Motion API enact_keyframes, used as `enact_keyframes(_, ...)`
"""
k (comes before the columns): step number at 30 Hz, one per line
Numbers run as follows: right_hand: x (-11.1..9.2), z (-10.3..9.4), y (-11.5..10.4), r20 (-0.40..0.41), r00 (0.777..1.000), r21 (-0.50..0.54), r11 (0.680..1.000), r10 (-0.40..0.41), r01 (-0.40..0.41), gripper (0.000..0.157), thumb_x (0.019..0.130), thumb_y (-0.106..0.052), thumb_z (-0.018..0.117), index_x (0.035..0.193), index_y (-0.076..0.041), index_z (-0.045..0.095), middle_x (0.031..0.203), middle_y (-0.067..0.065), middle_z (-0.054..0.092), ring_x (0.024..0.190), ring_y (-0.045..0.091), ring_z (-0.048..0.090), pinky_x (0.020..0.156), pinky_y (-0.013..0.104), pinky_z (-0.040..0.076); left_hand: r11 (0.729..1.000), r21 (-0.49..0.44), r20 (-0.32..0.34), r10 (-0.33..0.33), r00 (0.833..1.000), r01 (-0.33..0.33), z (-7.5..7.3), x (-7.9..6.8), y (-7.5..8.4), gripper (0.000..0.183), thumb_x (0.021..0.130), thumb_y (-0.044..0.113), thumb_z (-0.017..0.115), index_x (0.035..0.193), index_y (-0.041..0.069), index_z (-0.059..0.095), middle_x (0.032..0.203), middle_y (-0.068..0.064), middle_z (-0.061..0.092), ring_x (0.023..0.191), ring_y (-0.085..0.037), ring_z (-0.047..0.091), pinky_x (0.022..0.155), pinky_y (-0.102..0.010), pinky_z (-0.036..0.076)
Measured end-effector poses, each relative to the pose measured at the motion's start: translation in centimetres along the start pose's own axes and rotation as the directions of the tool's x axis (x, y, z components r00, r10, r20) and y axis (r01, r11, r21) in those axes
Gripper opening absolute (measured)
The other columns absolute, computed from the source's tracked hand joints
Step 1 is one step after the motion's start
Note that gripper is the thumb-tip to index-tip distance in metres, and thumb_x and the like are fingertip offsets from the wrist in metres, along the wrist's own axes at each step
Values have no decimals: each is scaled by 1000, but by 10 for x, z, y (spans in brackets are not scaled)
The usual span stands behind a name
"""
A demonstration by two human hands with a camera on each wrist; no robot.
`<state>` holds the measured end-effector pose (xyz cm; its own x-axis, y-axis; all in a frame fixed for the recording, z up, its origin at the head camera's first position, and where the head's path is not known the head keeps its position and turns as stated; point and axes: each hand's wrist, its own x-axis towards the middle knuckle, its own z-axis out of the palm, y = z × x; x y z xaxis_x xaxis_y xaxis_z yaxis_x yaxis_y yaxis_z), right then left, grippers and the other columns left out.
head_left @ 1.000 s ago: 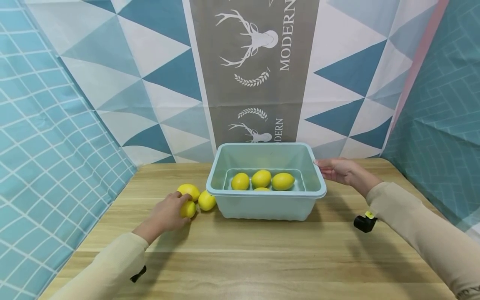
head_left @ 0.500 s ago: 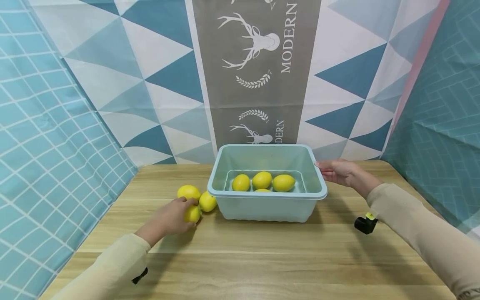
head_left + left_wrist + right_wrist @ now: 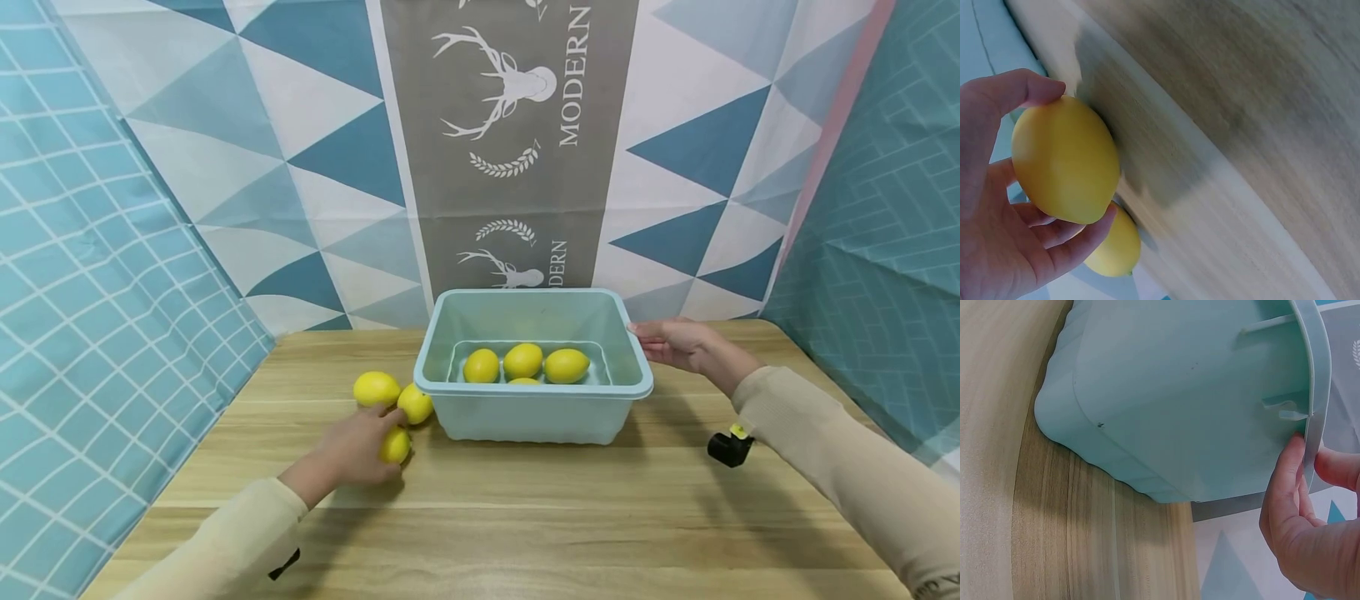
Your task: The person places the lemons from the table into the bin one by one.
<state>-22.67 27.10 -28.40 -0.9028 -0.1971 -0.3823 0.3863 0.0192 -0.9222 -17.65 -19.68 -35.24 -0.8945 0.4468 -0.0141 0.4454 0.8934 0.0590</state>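
Observation:
My left hand holds a yellow lemon between thumb and curled fingers, close over the table left of the bin. Two more lemons lie just beyond that hand: one farther back, and another lemon beside the bin's front left corner. The pale blue-green plastic bin stands near the back of the table with several lemons on its floor; its front wall partly hides one. My right hand pinches the bin's right rim, thumb on one side and fingers under the lip.
The wooden table runs up to a patterned cloth backdrop. Blue tiled cloth borders the left side, and teal cloth the right. A black wrist camera hangs under the right sleeve.
My left hand has drawn its lemon toward the front and slightly right, away from the two other lemons. The right hand and the bin have stayed in place.

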Motion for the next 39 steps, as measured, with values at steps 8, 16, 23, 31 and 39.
enact_keyframes(8, 1, 1, -1, -1, 1000, 9, 1000, 8, -8, 11, 94, -16, 59, 85, -15, 65, 85, -6, 66, 80, 3, 66, 77, 17, 56, 997, 3, -20, 76, 997, -76, 4, -2, 10, 55, 67, 32, 77, 116, 15, 58, 97, -4, 55, 75, -14, 47, 59, -30, 43)
enact_keyframes(16, 1, 1, -1, 7, 1000, 2, 1000, -6, 6, 12, 94, -17, 59, 84, -16, 66, 85, -6, 66, 80, 2, 65, 77, 17, 56, 993, 27, -23, 112, 993, -112, 3, -3, 16, 51, 68, 31, 76, 114, 15, 59, 97, -3, 55, 73, -13, 46, 56, -28, 40)
enact_keyframes(23, 0, 1, -1, 19, 1000, -6, 1000, -16, 16, 14, 95, -17, 58, 84, -16, 66, 84, -7, 66, 79, 2, 65, 76, 16, 56, 990, 56, 10, 130, 991, -130, 0, -6, 22, 56, 66, 34, 77, 115, 17, 59, 110, -5, 57, 84, -16, 52, 62, -33, 45)
enact_keyframes(31, -1, 0, -2, 8, 1000, -1, 1000, -3, 3, 6, 94, -18, 59, 91, -13, 63, 86, -6, 66, 81, 3, 65, 78, 17, 56, 976, 66, 10, 206, 978, -207, -6, -12, 35, 55, 64, 40, 78, 112, 22, 59, 101, 1, 56, 87, -17, 51, 62, -31, 45)
enact_keyframes(39, -1, -1, 0, 11, 1000, 3, 1000, 1, -1, 6, 94, -18, 60, 91, -14, 63, 87, -6, 66, 83, 4, 65, 80, 18, 56, 954, 105, -25, 284, 959, -280, -14, -16, 50, 55, 65, 40, 78, 114, 20, 60, 96, 4, 53, 80, -14, 48, 63, -27, 43)
